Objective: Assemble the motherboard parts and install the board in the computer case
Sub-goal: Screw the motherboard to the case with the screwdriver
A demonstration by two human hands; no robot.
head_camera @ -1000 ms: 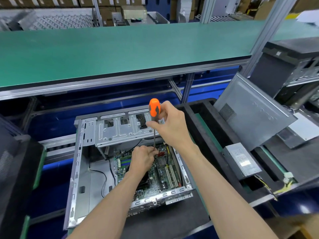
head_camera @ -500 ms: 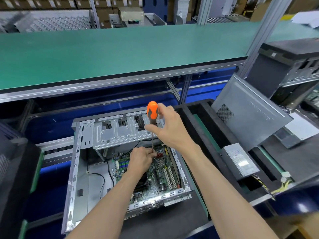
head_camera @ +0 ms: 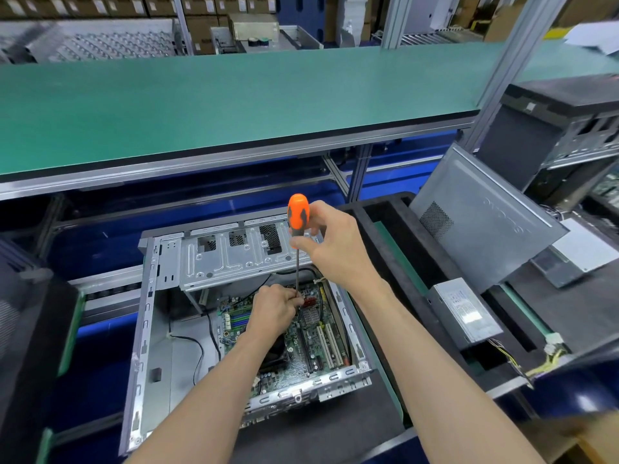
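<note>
lying in computer case (head_camera: pixel 144 316): motherboard (head_camera: pixel 311 349), both hands

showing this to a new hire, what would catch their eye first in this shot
The orange screwdriver stands out at centre, held upright by the right hand with its shaft pointing down into the open computer case. The left hand pinches the shaft near its tip, over the green motherboard inside the case. To the right, a grey power supply lies on a black tray.
</note>
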